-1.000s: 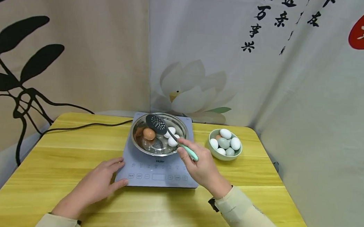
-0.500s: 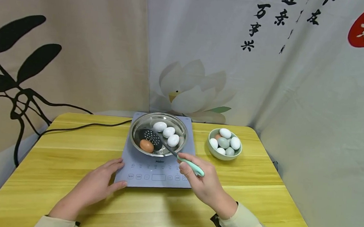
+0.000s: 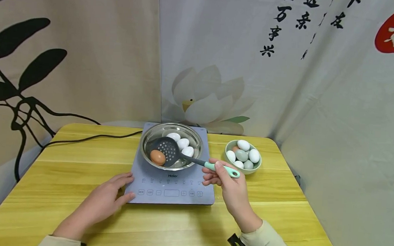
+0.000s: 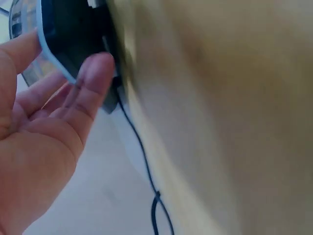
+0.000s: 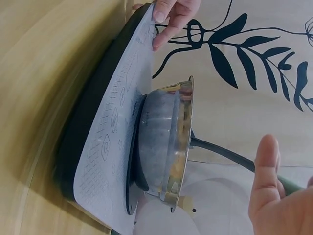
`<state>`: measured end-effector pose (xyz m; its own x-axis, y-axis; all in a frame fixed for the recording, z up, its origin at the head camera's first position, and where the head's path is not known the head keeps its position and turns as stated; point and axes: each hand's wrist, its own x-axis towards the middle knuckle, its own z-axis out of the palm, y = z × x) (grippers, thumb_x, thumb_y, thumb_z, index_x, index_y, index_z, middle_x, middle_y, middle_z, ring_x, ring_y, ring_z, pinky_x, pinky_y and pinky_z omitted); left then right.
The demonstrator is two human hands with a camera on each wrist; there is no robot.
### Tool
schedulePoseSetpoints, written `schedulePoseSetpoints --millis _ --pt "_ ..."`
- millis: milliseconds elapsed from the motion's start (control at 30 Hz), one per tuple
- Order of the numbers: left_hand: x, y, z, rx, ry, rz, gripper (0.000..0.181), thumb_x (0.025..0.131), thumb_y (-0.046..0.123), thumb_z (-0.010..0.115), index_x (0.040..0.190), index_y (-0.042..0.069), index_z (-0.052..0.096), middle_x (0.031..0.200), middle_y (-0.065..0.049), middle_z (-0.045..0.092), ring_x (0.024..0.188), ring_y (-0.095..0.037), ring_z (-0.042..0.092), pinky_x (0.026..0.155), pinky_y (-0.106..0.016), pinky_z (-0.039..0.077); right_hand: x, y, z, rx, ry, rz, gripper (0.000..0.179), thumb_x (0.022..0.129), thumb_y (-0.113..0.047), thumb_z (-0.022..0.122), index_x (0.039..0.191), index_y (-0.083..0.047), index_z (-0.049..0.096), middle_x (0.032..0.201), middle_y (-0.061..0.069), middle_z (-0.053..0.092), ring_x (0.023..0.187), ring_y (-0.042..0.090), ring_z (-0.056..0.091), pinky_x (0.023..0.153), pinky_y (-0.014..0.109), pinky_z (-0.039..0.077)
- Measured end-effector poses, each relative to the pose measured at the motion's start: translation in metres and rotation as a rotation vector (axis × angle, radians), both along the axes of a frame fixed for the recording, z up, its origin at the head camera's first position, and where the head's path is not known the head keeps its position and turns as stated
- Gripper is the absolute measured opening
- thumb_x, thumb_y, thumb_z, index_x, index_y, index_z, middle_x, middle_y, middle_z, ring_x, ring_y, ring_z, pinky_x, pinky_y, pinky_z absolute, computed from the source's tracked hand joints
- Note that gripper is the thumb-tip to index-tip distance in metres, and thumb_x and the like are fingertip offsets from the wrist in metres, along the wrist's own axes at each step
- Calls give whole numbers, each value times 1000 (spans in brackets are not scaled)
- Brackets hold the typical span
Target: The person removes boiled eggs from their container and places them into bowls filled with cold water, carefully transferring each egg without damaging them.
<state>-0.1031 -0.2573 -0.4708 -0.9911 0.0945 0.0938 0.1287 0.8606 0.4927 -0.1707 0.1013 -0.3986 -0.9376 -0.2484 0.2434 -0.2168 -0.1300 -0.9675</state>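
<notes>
My right hand point(image 3: 232, 183) holds the mint-green handle of a slotted spoon point(image 3: 169, 150) between thumb and fingers. The spoon's dark perforated head is down in a steel pot point(image 3: 199, 142). A brown egg point(image 3: 158, 157) is at the head's left edge; I cannot tell whether it lies on it or beside it. Three white eggs point(image 3: 183, 143) sit along the right side. Under the pot is an induction cooker point(image 3: 171, 185). My left hand point(image 3: 102, 202) touches its front left corner, fingers fairly straight. The left wrist view shows the fingertips against its dark side.
A pale green bowl point(image 3: 248, 171) with several white, greenish and brown eggs stands right of the cooker. A black cord point(image 3: 94, 136) runs left from the cooker across the wooden table point(image 3: 163, 230). Printed curtains point(image 3: 119, 58) hang behind and at the right.
The slotted spoon has gone down and forward beside the brown egg, and its handle has swung right with my right hand. The left hand stays at the cooker's corner.
</notes>
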Motion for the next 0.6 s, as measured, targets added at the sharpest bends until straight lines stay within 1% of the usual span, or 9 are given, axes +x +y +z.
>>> schedulePoseSetpoints --millis 67,133,200,233,300,367,433,533,600 --pt "-1 0 -3 55 11 19 60 99 27 78 149 -1 59 158 -21 55 105 -21 69 91 -40 63 -2 1 0 -27 -71 -16 41 112 -24 56 130 12 66 101 18 81 81 18 77 76 37 69" --pt "-2 1 -6 110 15 34 64 98 24 79 151 -3 56 157 -24 54 88 -10 62 73 -28 59 -4 2 0 -43 -105 -20 42 113 -25 56 131 12 66 100 16 82 81 17 77 76 37 69" --pt "-3 1 -7 134 8 40 66 98 23 79 152 -5 54 158 -25 52 83 -9 59 66 -23 55 -4 2 0 -47 -116 -20 42 113 -25 56 131 11 66 100 16 82 81 17 77 76 37 69" --pt "-3 1 -8 127 10 39 67 98 23 79 153 -5 53 159 -25 51 89 -13 64 73 -26 59 -5 3 0 -48 -122 -20 42 113 -25 56 131 11 66 100 15 82 81 18 77 76 37 69" --pt "-3 1 -8 78 15 26 65 99 26 78 152 -4 55 161 -24 51 107 -28 69 91 -40 63 -6 3 0 -49 -133 -19 41 113 -25 55 131 10 66 101 16 82 81 18 77 75 37 69" --pt "-3 0 -7 1 28 6 64 100 30 76 151 -3 57 162 -22 50 132 -43 62 112 -58 54 -6 3 1 -56 -153 -21 41 113 -25 55 131 10 65 101 16 81 80 18 77 75 36 69" --pt "-3 -1 -6 -80 49 -14 63 100 36 75 150 0 59 162 -20 51 150 -50 45 123 -71 36 -7 4 2 -60 -172 -25 40 113 -24 55 131 9 65 100 17 81 80 18 76 74 36 69" --pt "-2 -5 -6 -155 88 -46 63 100 42 74 148 3 62 160 -17 55 155 -48 40 129 -72 23 -7 5 4 -63 -191 -26 40 113 -24 54 132 9 65 100 16 81 79 18 76 74 36 69" --pt "-1 -7 -5 -179 117 -71 62 100 43 74 147 4 64 158 -15 58 155 -47 41 131 -70 18 -7 6 5 -61 -194 -22 40 113 -23 53 132 9 64 100 15 81 79 18 76 74 36 69"
